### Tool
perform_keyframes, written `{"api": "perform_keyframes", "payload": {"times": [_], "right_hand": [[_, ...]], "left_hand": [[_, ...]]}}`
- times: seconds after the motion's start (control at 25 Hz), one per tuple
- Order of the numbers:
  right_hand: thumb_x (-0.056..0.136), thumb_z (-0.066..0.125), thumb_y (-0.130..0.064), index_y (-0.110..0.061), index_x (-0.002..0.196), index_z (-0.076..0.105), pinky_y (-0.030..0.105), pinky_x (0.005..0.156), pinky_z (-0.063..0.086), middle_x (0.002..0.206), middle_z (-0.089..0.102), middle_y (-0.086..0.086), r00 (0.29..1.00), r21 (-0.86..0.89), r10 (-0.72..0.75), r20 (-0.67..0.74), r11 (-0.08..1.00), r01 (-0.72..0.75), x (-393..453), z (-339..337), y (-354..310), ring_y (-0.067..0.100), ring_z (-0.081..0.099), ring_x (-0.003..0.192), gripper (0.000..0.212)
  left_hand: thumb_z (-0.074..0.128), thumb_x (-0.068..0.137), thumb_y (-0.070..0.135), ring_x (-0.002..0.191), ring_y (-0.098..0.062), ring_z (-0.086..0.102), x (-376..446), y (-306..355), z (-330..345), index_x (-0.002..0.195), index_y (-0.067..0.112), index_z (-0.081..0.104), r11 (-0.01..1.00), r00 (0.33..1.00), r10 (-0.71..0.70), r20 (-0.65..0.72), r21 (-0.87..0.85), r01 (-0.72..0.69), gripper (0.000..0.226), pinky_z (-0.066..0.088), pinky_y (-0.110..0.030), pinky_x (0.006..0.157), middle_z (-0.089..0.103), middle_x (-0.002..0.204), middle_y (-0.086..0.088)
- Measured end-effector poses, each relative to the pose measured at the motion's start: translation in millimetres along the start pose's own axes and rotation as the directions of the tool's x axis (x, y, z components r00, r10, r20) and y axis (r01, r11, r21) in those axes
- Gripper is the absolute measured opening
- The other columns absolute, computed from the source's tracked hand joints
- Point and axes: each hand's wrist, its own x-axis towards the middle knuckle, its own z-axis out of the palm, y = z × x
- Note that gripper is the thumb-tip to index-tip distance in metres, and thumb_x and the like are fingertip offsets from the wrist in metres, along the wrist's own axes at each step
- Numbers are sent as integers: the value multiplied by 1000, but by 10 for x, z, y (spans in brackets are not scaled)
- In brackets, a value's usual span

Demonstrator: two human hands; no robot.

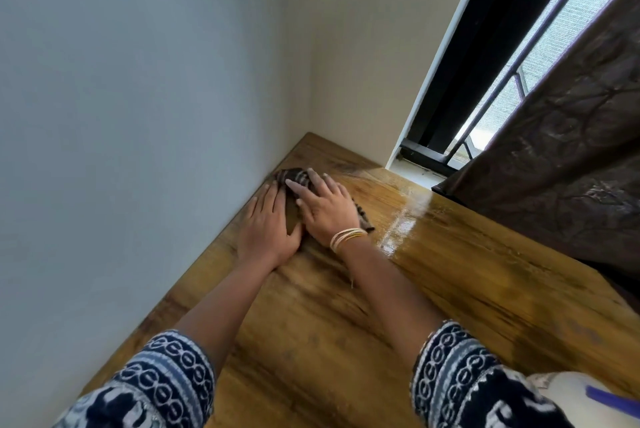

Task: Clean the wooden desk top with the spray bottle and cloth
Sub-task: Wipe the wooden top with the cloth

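Note:
The wooden desk top (450, 275) runs from the lower middle to the far corner by the wall. A dark striped cloth (298, 178) lies near that far corner. My right hand (325, 206), with bangles at the wrist, presses flat on the cloth with fingers spread. My left hand (266, 226) lies flat on the wood just left of it, its fingertips at the cloth's edge. A wet shiny streak shows on the desk right of my right hand. The white spray bottle (571, 389) with a purple part stands at the bottom right, partly hidden behind my sleeve.
A pale wall (138, 116) borders the desk's left edge. A window with a black frame (485, 46) sits behind the far right side. A dark brown curtain (561, 157) hangs over the desk's right edge.

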Motion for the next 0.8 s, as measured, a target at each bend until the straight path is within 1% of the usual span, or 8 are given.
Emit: {"api": "perform_keyframes", "payload": {"times": [0.08, 0.2, 0.28, 0.36, 0.44, 0.56, 0.68, 0.8], "right_hand": [[102, 30, -45, -49, 148, 25, 50, 116, 22, 160, 25, 3, 978, 1, 183, -99, 983, -184, -9, -16, 445, 32, 27, 144, 47], [97, 39, -36, -35, 146, 42, 51, 109, 34, 148, 44, 13, 729, 99, 592, -343, 795, -598, -276, 34, 957, 38, 43, 130, 48], [96, 40, -34, -30, 144, 45, 52, 112, 30, 148, 43, 17, 604, 122, 712, -358, 677, -726, -310, 142, 829, 41, 37, 135, 49], [97, 38, -36, -31, 148, 38, 52, 117, 21, 156, 29, 18, 553, 187, 790, -266, 605, -774, -165, 112, 516, 42, 26, 142, 51], [100, 35, -40, -33, 152, 27, 48, 120, 14, 162, 15, 15, 701, 188, 694, -164, 720, -668, 35, 52, 244, 38, 16, 147, 53], [101, 33, -41, -38, 152, 24, 47, 119, 17, 162, 18, 9, 972, 112, 222, -79, 971, -213, 180, 99, -128, 34, 16, 148, 52], [101, 31, -41, -41, 151, 24, 46, 117, 22, 161, 23, 6, 992, 39, -117, -43, 992, 119, 237, 79, -106, 31, 22, 147, 51], [100, 34, -39, -36, 152, 26, 47, 117, 25, 159, 27, 9, 995, 6, 34, -93, 999, -33, 516, 17, 297, 33, 26, 145, 53]], "left_hand": [[38, 91, 59, 150, -22, 16, 3, 5, -13, 154, 11, 20, 1000, 1000, -5, -1, -28, 5, 81, 13, -37, 122, 19, 162, -9], [38, 91, 61, 150, -20, 13, -1, 15, -32, 155, 13, 18, 998, 1000, -17, 8, -58, 17, 82, 10, -36, 122, 16, 163, -6], [38, 91, 61, 150, -20, 12, 12, 23, -41, 155, 13, 16, 998, 1000, -19, 16, -59, 19, 83, 10, -36, 122, 15, 163, -6], [41, 91, 60, 150, -21, 11, -12, 33, -68, 155, 11, 14, 997, 999, -28, 27, -67, 30, 86, 8, -35, 122, 13, 163, -8], [46, 89, 58, 151, -23, 10, -54, 30, -103, 155, 7, 12, 993, 997, -77, 19, -90, 78, 90, 7, -34, 121, 10, 163, -12], [49, 89, 55, 150, -25, 12, -158, -78, -140, 154, 4, 15, 992, 994, -104, 44, -66, 106, 89, 12, -35, 120, 11, 163, -13], [44, 90, 57, 150, -25, 14, -225, -148, -132, 154, 3, 14, 998, 997, -54, 56, -31, 56, 88, 14, -36, 120, 11, 163, -13], [39, 90, 60, 150, -22, 13, -214, -164, -97, 155, 5, 13, 997, 998, -52, 42, -52, 54, 89, 16, -34, 120, 13, 163, -11]]}}
